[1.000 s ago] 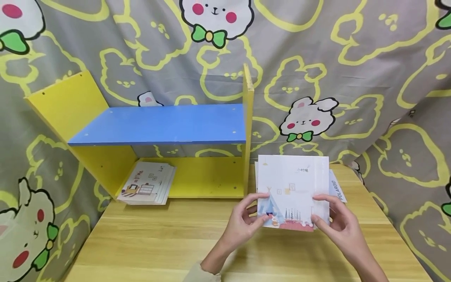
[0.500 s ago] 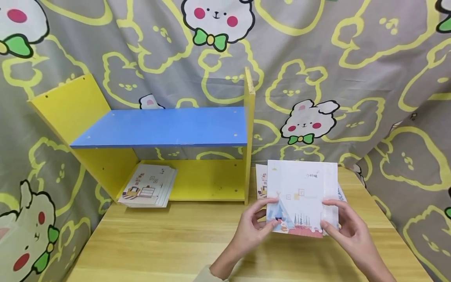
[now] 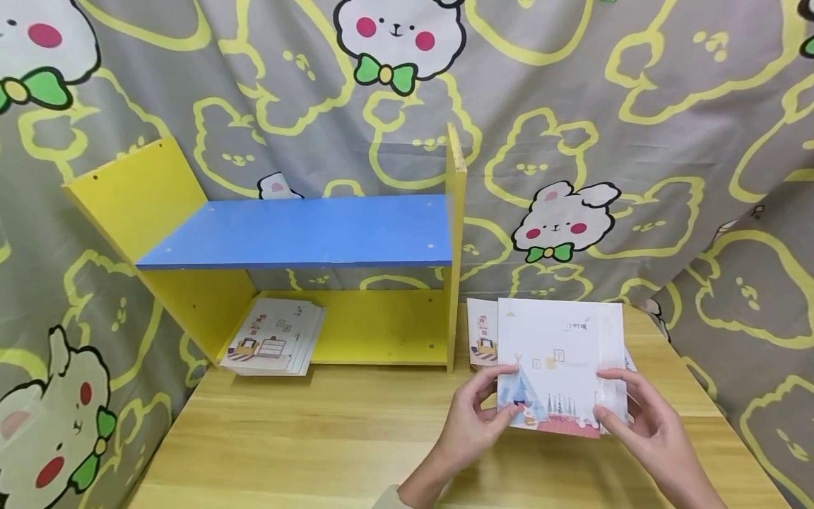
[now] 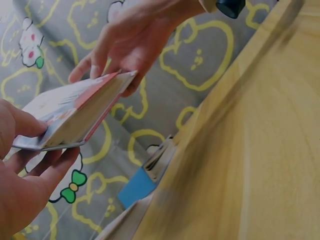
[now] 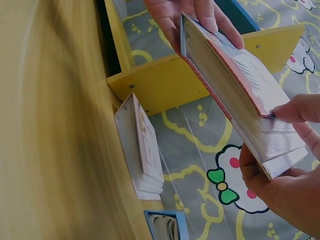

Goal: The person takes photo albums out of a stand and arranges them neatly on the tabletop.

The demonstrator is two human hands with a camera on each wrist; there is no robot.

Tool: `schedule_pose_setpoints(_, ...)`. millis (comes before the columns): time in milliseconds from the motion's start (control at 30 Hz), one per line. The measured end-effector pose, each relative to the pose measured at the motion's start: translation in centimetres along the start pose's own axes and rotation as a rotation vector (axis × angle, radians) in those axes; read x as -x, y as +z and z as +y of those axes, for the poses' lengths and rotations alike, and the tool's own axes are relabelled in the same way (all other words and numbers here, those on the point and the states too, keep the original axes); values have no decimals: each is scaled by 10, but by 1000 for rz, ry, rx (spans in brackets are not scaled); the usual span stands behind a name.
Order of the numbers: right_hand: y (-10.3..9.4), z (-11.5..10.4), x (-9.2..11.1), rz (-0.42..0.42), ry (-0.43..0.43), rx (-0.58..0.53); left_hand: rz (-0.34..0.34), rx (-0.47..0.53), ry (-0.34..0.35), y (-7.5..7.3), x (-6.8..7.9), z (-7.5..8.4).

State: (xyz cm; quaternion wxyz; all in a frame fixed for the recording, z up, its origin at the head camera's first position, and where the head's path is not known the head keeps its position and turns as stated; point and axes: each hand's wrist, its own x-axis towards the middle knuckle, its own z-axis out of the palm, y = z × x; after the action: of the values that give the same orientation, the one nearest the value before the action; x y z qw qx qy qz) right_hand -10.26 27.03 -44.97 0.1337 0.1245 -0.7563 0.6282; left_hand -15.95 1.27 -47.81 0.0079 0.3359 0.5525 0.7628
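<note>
Between my two hands is a white photo album (image 3: 553,332), its cover printed with a blue tent and a pink floor. My left hand (image 3: 472,417) grips its left edge, thumb on the cover and fingers underneath. On the other side my right hand (image 3: 651,428) pinches the right edge, where a paler strip sticks out past the cover. The right wrist view shows the album's thick block of pages (image 5: 225,85) from below, tilted above the table. Partly hidden behind it, another white album (image 3: 483,332) with a yellow armchair drawing rests on the table.
A yellow shelf unit with a blue board (image 3: 305,230) stands left of my hands. On its lower level lies a stack of similar white albums (image 3: 270,336). A blue box-like item (image 4: 137,187) sits at the table's far side, before a patterned curtain (image 3: 559,85).
Both hands have carried the album a little to the right and down in the head view, uncovering more of the album behind it. The grip looks the same. The camera view has shifted slightly.
</note>
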Motion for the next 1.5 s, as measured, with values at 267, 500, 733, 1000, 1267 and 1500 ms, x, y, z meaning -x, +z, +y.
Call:
schedule_pose_setpoints(267, -1, 8, 9, 6, 35, -70, -3, 2, -28, 3, 8, -3)
schedule_pose_setpoints(500, -5, 16, 14, 39, 99, 53, 14, 6, -69, 8, 14, -8)
schedule_pose_setpoints(733, -14, 16, 11, 16, 89, 226, 31, 23, -110, 13, 8, -14)
schedule_pose_setpoints(1000, -31, 27, 14, 31, 36, 227, 1, 61, -108, 24, 3, -19)
schedule_pose_setpoints(1267, -40, 41, 22, 36, 96, 403, 15, 80, -138, 32, 7, -22)
schedule_pose_setpoints(1500, -48, 58, 28, 99, 113, 443, 38, 68, -132, 42, 9, -27)
